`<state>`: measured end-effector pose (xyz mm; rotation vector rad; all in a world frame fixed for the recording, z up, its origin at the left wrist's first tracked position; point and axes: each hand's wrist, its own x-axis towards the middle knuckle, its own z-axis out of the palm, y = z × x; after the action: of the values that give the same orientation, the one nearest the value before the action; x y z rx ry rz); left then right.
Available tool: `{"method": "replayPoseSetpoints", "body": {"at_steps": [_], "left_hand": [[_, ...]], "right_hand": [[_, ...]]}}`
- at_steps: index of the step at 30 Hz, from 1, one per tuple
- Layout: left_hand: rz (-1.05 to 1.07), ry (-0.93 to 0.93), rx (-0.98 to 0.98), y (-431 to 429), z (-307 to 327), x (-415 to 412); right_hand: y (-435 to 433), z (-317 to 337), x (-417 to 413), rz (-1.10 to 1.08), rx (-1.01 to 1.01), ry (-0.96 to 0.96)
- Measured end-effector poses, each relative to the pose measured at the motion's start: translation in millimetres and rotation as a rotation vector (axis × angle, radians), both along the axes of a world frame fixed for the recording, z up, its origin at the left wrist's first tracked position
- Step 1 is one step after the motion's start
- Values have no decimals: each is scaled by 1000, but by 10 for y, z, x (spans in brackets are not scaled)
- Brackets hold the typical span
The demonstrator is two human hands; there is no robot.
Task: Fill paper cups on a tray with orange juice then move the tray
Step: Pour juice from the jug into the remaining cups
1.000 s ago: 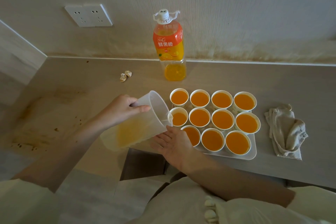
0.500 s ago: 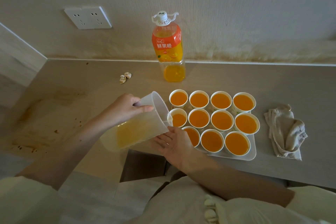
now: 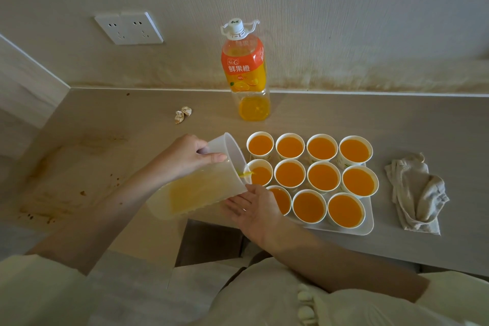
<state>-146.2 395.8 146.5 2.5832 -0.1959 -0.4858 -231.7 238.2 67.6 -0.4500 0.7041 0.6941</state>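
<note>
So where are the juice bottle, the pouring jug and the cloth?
juice bottle (image 3: 243, 71): head view, on its orange label.
pouring jug (image 3: 197, 193): head view, on its clear side wall.
cloth (image 3: 415, 192): head view, on its crumpled middle.

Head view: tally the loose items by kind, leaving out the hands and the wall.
Paper cups: 11
Tray: 1
Juice bottle: 1
Clear jug: 1
Cloth: 1
Crumpled paper scraps: 2
Total: 17
</note>
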Motion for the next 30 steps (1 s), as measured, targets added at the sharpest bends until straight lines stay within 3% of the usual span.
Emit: {"method": "replayPoseSetpoints", "body": {"at_steps": [30], "left_hand": [[-23, 37, 35, -82, 36, 50]], "right_hand": [[8, 40, 0, -49, -8, 35]]}}
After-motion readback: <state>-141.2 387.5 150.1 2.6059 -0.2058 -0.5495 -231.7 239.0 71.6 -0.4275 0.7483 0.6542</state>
